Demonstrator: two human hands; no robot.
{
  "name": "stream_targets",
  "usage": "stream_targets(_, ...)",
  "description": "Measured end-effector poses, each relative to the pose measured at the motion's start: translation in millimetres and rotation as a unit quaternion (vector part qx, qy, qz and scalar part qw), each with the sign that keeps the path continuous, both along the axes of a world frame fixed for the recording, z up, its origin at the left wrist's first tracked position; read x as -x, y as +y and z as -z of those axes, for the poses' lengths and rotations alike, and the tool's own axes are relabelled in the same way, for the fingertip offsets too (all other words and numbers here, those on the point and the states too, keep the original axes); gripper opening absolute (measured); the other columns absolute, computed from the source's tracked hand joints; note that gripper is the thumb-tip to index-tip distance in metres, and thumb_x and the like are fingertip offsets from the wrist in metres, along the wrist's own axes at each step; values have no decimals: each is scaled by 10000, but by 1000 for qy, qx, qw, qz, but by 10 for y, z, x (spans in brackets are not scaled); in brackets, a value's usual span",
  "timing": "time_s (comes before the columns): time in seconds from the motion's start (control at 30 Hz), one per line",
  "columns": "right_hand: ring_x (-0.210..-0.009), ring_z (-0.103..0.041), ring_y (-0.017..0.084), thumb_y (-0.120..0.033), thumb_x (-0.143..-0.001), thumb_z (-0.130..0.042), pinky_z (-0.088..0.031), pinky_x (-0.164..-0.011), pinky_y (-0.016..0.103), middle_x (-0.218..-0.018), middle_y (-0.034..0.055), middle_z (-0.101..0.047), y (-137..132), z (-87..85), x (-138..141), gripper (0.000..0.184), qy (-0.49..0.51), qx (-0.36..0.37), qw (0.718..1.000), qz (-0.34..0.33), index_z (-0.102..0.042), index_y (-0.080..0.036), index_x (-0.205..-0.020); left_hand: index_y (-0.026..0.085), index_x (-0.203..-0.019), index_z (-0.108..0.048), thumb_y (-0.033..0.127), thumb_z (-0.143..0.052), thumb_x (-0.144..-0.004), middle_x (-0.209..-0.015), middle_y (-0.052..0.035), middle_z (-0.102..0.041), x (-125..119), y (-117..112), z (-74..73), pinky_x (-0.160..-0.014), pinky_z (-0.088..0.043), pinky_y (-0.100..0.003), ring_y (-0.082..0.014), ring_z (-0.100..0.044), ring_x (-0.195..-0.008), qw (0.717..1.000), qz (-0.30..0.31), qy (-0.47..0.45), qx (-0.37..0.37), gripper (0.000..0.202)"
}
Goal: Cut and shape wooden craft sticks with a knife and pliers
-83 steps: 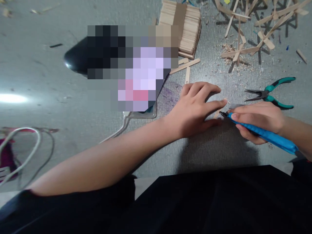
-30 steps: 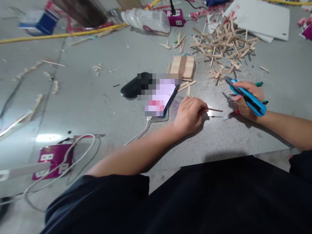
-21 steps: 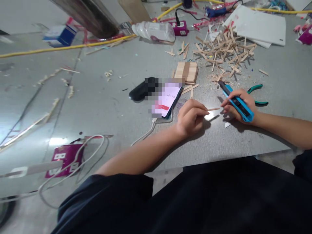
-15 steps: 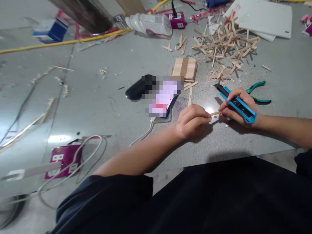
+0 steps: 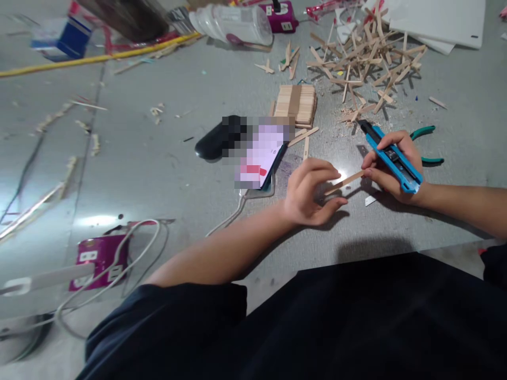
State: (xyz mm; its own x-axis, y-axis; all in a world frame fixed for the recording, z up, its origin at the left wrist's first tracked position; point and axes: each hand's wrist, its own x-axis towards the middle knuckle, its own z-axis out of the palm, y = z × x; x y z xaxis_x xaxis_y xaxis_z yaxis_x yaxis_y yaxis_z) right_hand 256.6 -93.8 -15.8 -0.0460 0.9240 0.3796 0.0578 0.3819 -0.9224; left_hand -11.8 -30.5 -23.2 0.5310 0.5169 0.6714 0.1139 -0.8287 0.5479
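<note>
The right hand (image 5: 407, 150) gripped a blue cutter (image 5: 392, 154) and also pinched one end of a thin wooden stick (image 5: 344, 182) between thumb and fingertip. The stick slanted above the table (image 5: 222, 221), its long axis running from that pinch down and left toward the left hand (image 5: 311, 192). There the thumb and fingers stood parted, with the stick's free end between them; whether they touched it could not be told. The cutter's long axis ran the other way, its dark blade end pointing up and left, away from the body.

A small white piece (image 5: 371, 200) lay just below the right hand, and green-handled pliers (image 5: 428, 145) lay partly hidden behind it, handles toward the right. Left of the left hand, a phone (image 5: 263, 150) lay aslant; on its largely blurred screen one digit looked like an 8. Beyond, a brown band without readable print wrapped a stick bundle (image 5: 304, 105). Farther left, white label patches on a purple packet (image 5: 105, 253) were too small to read.
</note>
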Motion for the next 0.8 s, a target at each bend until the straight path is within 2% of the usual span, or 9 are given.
stream_targets(0.1, -789, -799, 177, -441, -1003, -931, -695, -735, 349, -1025, -38, -836, 32, 22, -33, 519, -45, -63, 997, 28, -503, -357, -1283, 224, -1252, -753, 473, -721, -1096, -819, 0, -781, -56, -99, -139, -593, -523, -310, -130, -640, -581, 982, 36, 25, 184, 296)
stream_targets(0.2, -817, -809, 195, -404, -990, -932, -702, -747, 376, -1021, -34, -828, 62, 43, -54, 473, -65, -103, 992, 38, -542, -366, -1254, 192, -1150, -810, 409, -698, -1102, -724, 0, -768, -103, -168, -240, -603, -552, -282, -133, -706, -594, 921, 41, 76, 379, 249)
stream_targets(0.27, -835, -820, 211, -405, -1009, -898, -705, -744, 397, -1043, -19, -821, 96, 61, -71, 410, -81, -121, 988, 56, -563, -377, -1245, 176, -1153, -830, 355, -738, -1052, -720, -10, -781, -130, -186, -276, -639, -598, -285, -149, -756, -638, 889, 48, 87, 448, 225)
stream_targets(0.37, -877, -825, 235, -487, -1038, -848, -715, -792, 445, -1046, 0, -798, 195, 85, -130, 355, -113, -119, 982, 93, -573, -380, -1236, 163, -1210, -843, 311, -804, -976, -733, -12, -797, -154, -177, -280, -663, -639, -293, -152, -774, -656, 873, 39, 76, 480, 279)
stream_targets(0.53, -931, -808, 209, -519, -1090, -765, -710, -879, 444, -1090, -8, -793, 352, 54, -270, 349, -117, -97, 981, 118, -501, -385, -1275, 161, -1209, -842, 326, -879, -875, -751, -6, -789, -186, -142, -212, -509, -588, -262, -108, -689, -530, 829, 48, 9, 557, 375)
stream_targets(0.6, -1060, -819, 223, -498, -1079, -758, -710, -924, 452, -1256, 37, -779, 345, 20, -299, 421, -110, -92, 986, 84, -455, -394, -1352, 157, -1197, -827, 318, -908, -833, -773, -11, -792, -208, -137, -196, -515, -614, -263, -115, -713, -543, 813, 46, -17, 580, 406)
stream_targets(0.7, -1354, -763, 300, -548, -943, -861, -691, -1092, 541, -1495, 109, -672, 271, -24, -295, 749, -105, -93, 990, 0, -368, -408, -1490, 149, -1158, -793, 332, -935, -809, -747, -8, -780, -244, -137, -199, -545, -660, -268, -129, -744, -551, 796, 47, -42, 602, 419)
stream_targets(0.77, -1478, -702, 361, -620, -888, -880, -641, -1210, 646, -1548, 131, -615, 207, -29, -272, 874, -87, -100, 990, -55, -350, -401, -1548, 153, -1102, -771, 373, -936, -828, -714, -2, -762, -263, -136, -210, -539, -656, -257, -126, -741, -540, 794, 48, -53, 604, 388)
stream_targets(0.8, -1498, -691, 380, -641, -900, -861, -624, -1234, 683, -1541, 135, -607, 176, -20, -259, 854, -75, -106, 989, -75, -372, -391, -1554, 159, -1073, -759, 394, -933, -841, -714, -3, -760, -269, -134, -215, -535, -650, -251, -121, -738, -538, 794, 47, -56, 604, 374)
